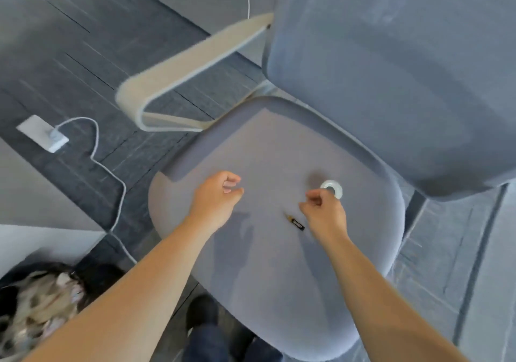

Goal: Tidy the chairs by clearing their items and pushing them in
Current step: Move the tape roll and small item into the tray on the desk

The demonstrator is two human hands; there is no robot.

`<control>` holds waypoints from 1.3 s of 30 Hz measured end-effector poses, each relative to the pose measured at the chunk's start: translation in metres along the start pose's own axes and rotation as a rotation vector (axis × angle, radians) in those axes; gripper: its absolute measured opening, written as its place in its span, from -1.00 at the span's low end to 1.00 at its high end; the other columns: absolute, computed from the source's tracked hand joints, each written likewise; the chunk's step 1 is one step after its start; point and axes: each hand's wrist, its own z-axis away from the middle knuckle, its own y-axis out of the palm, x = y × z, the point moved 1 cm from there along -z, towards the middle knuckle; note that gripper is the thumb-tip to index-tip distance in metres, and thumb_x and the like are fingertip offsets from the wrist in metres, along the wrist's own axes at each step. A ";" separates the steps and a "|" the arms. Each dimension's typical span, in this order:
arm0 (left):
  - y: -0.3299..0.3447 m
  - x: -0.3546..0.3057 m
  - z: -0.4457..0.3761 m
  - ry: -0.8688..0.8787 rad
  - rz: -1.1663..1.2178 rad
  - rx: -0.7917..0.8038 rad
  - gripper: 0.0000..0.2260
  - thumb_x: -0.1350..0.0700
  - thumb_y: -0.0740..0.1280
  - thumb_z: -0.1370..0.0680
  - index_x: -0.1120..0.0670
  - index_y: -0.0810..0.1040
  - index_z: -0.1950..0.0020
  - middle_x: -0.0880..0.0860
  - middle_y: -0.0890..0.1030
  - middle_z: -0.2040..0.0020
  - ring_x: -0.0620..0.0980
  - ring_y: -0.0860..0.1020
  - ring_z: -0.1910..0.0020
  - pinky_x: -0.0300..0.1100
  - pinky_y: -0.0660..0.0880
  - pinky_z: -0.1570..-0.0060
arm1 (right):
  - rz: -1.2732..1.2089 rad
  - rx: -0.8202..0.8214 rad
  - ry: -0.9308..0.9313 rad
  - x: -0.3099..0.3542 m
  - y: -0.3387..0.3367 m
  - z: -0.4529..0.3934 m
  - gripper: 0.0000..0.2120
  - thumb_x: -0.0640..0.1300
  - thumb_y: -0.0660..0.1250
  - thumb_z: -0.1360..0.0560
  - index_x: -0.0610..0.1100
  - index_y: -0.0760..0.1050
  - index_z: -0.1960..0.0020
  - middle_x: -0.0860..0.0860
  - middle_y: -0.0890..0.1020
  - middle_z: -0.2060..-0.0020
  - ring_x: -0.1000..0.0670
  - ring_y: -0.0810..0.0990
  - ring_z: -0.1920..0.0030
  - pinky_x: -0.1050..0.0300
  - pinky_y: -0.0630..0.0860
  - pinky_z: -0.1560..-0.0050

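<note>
A grey-blue office chair fills the view, its seat facing me and its backrest at the upper right. On the seat lie a small black battery and a roll of clear tape. My right hand hovers over the seat between them, fingers curled, fingertips just left of the tape, holding nothing. My left hand floats above the seat's left part, fingers loosely curled and empty.
A pale armrest loops out on the chair's left. On the dark carpet a white charger sits in a floor outlet, its cable trailing toward the chair. A patterned bag lies at lower left. My shoe is under the seat's front.
</note>
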 end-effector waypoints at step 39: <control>0.171 -0.059 -0.107 0.368 -0.476 0.347 -0.57 0.13 0.38 -0.39 0.07 0.41 -0.24 0.14 0.47 -0.23 0.13 0.46 -0.17 -0.22 0.31 0.02 | -0.325 -0.466 0.301 -0.069 -0.044 -0.065 -0.92 -0.18 0.24 -0.51 -0.09 0.39 0.16 -0.07 0.59 0.10 -0.01 0.50 0.16 0.19 0.40 0.18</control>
